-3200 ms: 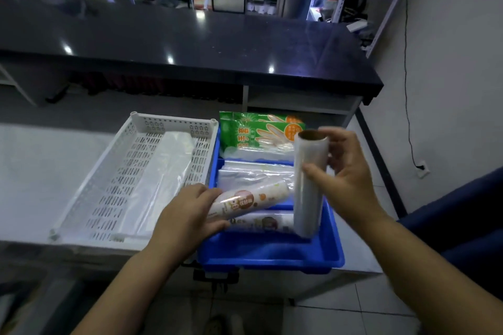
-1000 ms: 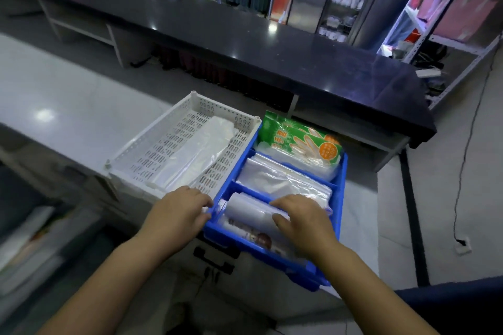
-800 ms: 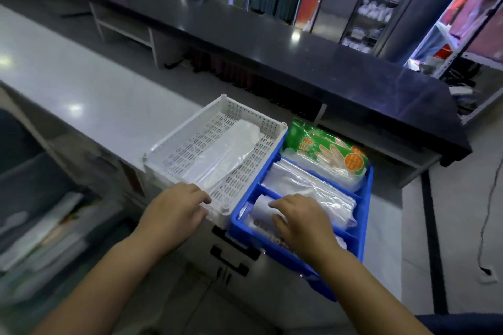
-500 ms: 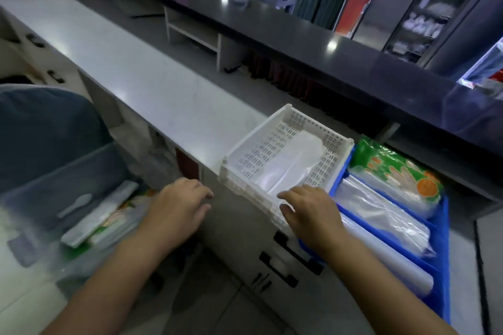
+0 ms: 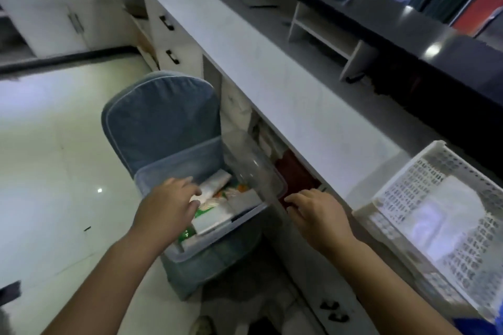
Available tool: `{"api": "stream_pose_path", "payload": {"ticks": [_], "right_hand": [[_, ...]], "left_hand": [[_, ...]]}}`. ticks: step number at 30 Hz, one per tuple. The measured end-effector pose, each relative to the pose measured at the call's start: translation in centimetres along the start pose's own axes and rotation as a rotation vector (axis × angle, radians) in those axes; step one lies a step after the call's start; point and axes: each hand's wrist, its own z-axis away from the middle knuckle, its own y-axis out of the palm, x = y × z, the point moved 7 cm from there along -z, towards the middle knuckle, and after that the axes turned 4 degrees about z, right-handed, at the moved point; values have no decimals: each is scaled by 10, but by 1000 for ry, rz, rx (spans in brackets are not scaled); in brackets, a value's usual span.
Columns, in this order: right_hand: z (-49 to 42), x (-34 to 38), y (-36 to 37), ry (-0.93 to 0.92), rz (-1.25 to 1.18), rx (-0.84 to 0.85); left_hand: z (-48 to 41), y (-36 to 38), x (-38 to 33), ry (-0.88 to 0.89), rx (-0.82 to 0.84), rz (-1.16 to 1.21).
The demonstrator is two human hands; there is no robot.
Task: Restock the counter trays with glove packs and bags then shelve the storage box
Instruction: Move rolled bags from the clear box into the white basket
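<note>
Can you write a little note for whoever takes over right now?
Left hand: open, reaching into the clear plastic storage box on the blue chair, holding nothing.
Right hand: open and empty, near the box's right edge.
Packs remain in the box; the white perforated tray on the counter holds clear bags.
Left: finish restocking, then shelve the box.
</note>
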Motion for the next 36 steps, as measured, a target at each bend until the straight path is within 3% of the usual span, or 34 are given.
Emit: {"api": "stream_pose_path", "payload": {"ticks": [9,14,17,22,27,32,36], "right_hand": [[-102,40,127,-76,-194,331],[-161,40,234,-25,-323,673],[-181,36,301,-40,-282,888],[-203,21,391,-131,-94,1087],[-219,17,447,-358,50,1015],[-214,3,486,-467,113,1015],[-222,19,485,-664,194,732]], "left_hand": [[9,27,95,-284,79,50],[-4,55,135,-446,109,66],[-20,80,155,-531,143,80],[-56,124,188,-588,205,91],[-88,165,211,-585,213,104],[-104,194,219,-600,200,160],[-101,210,218,-595,197,184]]}}
